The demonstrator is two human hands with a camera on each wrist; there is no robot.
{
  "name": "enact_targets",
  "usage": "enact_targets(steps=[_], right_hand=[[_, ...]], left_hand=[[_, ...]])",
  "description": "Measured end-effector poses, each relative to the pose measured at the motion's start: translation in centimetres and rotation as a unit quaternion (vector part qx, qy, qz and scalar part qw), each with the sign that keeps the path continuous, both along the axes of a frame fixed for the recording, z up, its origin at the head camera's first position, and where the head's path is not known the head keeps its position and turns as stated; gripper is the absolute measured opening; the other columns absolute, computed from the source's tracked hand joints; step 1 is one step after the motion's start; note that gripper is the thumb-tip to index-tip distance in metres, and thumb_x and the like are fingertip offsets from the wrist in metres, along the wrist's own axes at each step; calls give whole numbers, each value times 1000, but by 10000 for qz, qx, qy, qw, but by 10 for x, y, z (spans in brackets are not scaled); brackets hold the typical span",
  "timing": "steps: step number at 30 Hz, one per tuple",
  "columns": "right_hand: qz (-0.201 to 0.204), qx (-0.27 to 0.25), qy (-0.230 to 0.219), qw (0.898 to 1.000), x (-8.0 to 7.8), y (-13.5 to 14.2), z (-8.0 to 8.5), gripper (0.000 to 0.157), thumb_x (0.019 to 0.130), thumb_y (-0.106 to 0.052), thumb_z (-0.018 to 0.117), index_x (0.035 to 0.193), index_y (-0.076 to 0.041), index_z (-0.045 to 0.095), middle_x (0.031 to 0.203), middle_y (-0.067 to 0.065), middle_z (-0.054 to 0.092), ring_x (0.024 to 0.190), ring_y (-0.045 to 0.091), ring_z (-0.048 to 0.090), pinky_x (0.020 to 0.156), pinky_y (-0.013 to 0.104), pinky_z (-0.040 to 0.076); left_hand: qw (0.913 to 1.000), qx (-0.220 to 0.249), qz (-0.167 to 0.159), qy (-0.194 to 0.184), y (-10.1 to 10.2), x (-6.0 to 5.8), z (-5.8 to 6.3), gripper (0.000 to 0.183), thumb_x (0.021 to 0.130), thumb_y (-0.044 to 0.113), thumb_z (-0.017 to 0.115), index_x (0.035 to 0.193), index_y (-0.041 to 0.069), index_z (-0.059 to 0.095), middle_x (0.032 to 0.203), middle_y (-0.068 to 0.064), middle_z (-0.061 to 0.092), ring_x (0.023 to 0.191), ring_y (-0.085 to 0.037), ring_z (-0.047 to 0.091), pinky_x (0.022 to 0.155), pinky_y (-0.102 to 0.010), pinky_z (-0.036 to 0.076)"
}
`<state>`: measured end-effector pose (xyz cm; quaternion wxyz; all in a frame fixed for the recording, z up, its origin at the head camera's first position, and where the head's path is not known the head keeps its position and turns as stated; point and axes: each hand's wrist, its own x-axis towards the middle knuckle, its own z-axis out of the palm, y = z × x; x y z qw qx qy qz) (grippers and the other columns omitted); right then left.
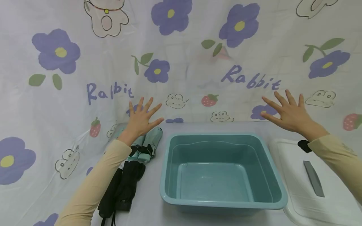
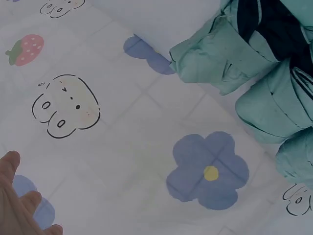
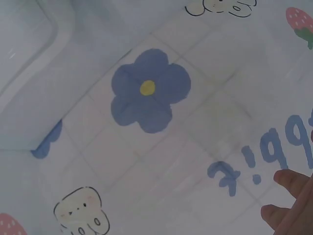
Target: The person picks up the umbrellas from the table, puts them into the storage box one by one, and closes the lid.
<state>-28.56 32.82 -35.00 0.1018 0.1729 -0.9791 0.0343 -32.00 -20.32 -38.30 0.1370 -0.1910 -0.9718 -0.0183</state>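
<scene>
Both hands are raised with fingers spread and hold nothing. The left hand (image 1: 139, 120) hovers above some folded teal umbrellas (image 1: 152, 138) on the left, whose bundled ends also show in the left wrist view. Nearer the person lie black folded umbrellas (image 1: 127, 182), partly behind the left sleeve. Over the far edge of a white lid (image 1: 294, 175) hangs the right hand (image 1: 294, 116), apart from everything. Between the arms stands a teal plastic tub (image 1: 223, 205) with nothing in it. In the wrist views only a few fingertips of each hand show.
A white sheet (image 1: 181, 47) printed with purple flowers, strawberries and rabbits hangs behind the table. The lid lies flat right of the tub and carries a grey strip (image 1: 314, 179), perhaps a handle. A black band (image 1: 304, 146) shows at the right wrist.
</scene>
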Motion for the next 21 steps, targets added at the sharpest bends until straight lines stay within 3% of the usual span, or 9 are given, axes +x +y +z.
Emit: enact_targets(steps=[6, 11, 21], right_hand=[[22, 8, -87, 10000, 2, -8, 3, 70, 92, -57, 41, 149, -29, 13, 151, 24, 16, 136, 50, -1, 97, 71, -13], [56, -21, -102, 9999, 6, -1, -1, 68, 93, -55, 41, 150, -29, 12, 150, 24, 18, 137, 49, 2, 98, 70, -13], [300, -340, -240, 9987, 16, -11, -5, 66, 94, -50, 43, 150, -29, 14, 150, 24, 20, 139, 44, 1, 100, 67, -15]], left_hand=[[9999, -32, -70, -132, -17, 4, -6, 67, 87, 70, 32, 146, 42, 17, 157, -1, 7, 142, -29, -9, 103, -68, -7], [9995, 145, -172, -205, -14, 3, -6, 65, 88, 67, 36, 146, 41, 18, 156, -1, 8, 143, -30, -4, 103, -67, -8], [9984, 419, -211, -330, -23, 20, -19, 66, 89, 65, 38, 146, 40, 18, 156, 0, 8, 142, -35, 7, 104, -67, -3]])
